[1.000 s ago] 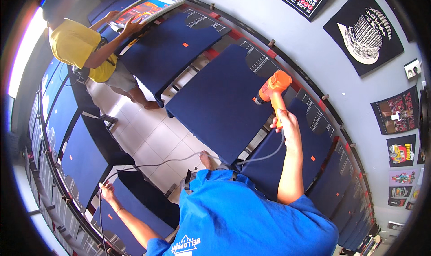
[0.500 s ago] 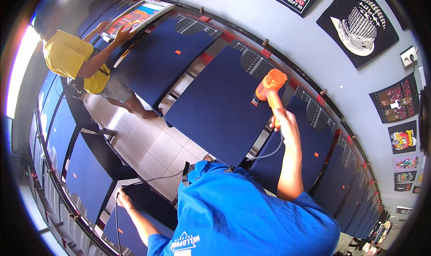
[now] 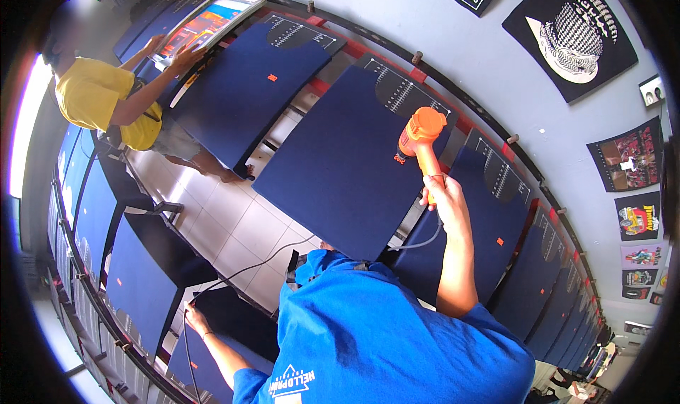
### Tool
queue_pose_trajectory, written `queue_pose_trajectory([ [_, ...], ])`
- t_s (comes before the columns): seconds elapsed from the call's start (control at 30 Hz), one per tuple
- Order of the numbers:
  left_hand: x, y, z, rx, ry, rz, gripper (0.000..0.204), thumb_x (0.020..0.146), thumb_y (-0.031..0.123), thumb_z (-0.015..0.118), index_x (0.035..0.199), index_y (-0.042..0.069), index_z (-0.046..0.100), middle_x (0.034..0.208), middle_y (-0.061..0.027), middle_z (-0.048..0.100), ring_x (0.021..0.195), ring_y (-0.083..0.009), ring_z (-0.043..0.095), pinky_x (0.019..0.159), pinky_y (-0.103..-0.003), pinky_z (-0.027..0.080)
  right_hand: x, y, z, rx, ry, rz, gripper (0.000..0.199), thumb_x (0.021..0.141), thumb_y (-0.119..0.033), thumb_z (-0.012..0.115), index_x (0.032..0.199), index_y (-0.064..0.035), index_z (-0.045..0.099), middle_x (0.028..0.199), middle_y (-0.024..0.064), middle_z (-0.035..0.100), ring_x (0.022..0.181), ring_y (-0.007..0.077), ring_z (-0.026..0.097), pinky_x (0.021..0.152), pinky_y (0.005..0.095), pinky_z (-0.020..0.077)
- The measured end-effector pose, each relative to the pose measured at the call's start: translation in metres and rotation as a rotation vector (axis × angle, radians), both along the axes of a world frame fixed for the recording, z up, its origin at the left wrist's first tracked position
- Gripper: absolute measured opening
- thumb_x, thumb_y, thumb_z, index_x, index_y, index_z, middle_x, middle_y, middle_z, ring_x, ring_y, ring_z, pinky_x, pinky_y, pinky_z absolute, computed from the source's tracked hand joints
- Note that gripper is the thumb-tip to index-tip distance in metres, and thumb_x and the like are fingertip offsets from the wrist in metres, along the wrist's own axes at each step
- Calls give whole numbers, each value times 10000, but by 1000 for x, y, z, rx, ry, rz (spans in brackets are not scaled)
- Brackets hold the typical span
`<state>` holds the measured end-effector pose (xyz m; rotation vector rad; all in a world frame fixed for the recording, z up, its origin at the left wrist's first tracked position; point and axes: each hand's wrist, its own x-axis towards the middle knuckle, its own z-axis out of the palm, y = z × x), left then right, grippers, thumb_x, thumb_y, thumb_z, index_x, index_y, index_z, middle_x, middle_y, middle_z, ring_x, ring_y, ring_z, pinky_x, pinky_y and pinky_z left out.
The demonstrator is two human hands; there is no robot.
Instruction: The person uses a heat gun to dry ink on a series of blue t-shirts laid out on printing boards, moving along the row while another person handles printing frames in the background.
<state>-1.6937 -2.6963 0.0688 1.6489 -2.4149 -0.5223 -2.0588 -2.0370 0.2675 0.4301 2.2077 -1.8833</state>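
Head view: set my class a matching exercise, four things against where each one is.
1. Orange blower
2. Dark cable
3. Framed screen
4. Black hat print

A. On the grey wall
B. In the wearer's left hand
C. In the co-worker's hands
D. In the wearer's right hand

Pairs: 1-D; 2-B; 3-C; 4-A

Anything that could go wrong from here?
1. The right hand holds the orange heat gun with its nozzle seemingly close to the small orange print on the navy panel; if it's hot, lingering might scorch either.
2. The cord runs from the gun across the aisle to the left hand; it could snag or trip someone.
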Motion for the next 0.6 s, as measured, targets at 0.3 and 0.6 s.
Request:
queue_pose_trajectory([
  [0.3,-2,-3,-6,10,-61,-20,634,989,525,296,982,57,725,876,-238,683,828,-402,635,780,-470,456,-5,4,2,-39,-48,13,277,924,-307,610,939,-32,580,694,4,576,581,83,584,499,211,427],
  [0.6,-1,1,-7,5,-18,-23,625,994,510,302,983,50,725,876,-227,687,819,-385,635,779,-452,457,-2,2,1,4,-7,21,264,924,-298,609,945,-36,589,687,-2,575,580,76,574,504,207,418],
])
